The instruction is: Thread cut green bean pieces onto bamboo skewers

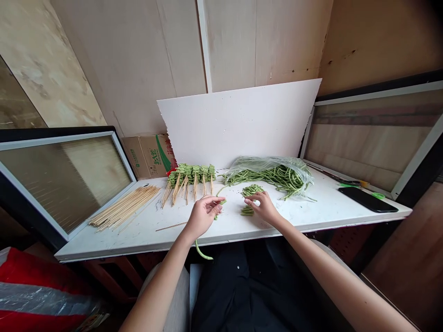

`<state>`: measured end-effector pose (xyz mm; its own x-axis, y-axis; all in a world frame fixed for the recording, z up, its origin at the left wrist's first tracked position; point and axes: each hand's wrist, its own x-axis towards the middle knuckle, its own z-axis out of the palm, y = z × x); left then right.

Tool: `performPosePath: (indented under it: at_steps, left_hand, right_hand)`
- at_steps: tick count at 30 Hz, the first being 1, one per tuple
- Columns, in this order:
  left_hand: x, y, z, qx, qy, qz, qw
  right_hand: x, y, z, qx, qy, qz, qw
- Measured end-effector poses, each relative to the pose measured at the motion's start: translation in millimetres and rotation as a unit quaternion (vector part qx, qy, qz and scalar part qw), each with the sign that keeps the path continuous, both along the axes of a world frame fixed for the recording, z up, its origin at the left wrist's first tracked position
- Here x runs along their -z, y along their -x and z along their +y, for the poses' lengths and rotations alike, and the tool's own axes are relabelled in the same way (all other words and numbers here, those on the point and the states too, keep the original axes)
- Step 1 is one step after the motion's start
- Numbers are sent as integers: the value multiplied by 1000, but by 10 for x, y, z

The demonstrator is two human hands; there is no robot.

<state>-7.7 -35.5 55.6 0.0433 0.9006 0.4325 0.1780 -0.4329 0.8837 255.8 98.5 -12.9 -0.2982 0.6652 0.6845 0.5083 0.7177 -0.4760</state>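
Observation:
My left hand [205, 213] is closed on a long green bean [203, 253]. One end of the bean sticks up past the fingertips, and the other hangs below the table's front edge. To its right, my right hand [263, 207] has its thumb and fingers drawn together over the table; whatever is between the fingertips is too small to tell. Just under and beside it lie short cut bean pieces [246, 211], and a heap of bean pieces [252, 189] sits behind. A single wooden skewer [170, 226] lies to the left of my left hand.
Skewered beans [192, 174] are stacked at the back, near a cardboard box [148, 154]. Bare skewers [124, 207] lie at left. A plastic bag of long beans [277, 174] rests before the white board [238, 124]. A black phone [367, 199] lies at right.

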Motion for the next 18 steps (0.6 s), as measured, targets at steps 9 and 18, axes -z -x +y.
performPosePath:
  at_steps: [9,18]
  left_hand:
    - [4,-157,-67,26,60,-44,997]
    - [1,-132,-71,-24,44,41,998]
  right_hand:
    - [-688,401,-826,-238,-10,42,970]
    - [-798,301,-822,-184,-75,53,979]
